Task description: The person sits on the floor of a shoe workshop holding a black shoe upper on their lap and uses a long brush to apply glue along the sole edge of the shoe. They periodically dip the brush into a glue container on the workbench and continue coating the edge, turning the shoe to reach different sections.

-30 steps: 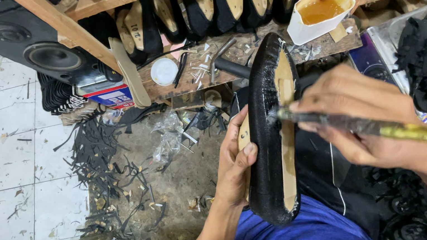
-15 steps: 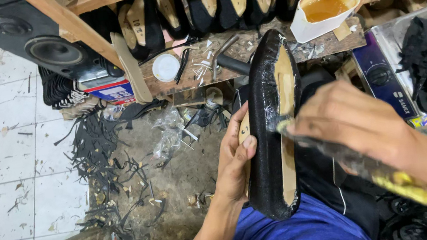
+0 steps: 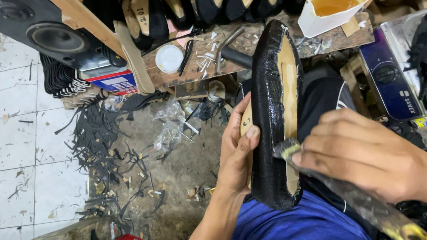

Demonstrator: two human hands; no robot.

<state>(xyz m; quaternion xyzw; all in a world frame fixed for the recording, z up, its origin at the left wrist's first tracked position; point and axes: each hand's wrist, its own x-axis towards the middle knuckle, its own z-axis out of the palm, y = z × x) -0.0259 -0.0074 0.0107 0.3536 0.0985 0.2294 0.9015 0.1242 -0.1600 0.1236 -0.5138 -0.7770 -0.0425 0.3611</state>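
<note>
black shoe upper [image 3: 271, 128] in left hand [image 3: 238, 153], glue brush [image 3: 349, 195] (bristles on insole) in right hand [image 3: 365, 156]

At centre frame the left hand [image 3: 238, 153] is gripping a black shoe upper [image 3: 270, 123] on its last — the right hand [image 3: 368, 156] is pressing a glue-caked brush [image 3: 349, 195] against its tan insole.

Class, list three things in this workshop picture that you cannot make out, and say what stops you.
- Brush handle end: head view, cut off by the bottom edge.
- Brush bristles: blurred, partly behind the right hand.
- Left hand fingers: hidden behind the shoe.
</note>
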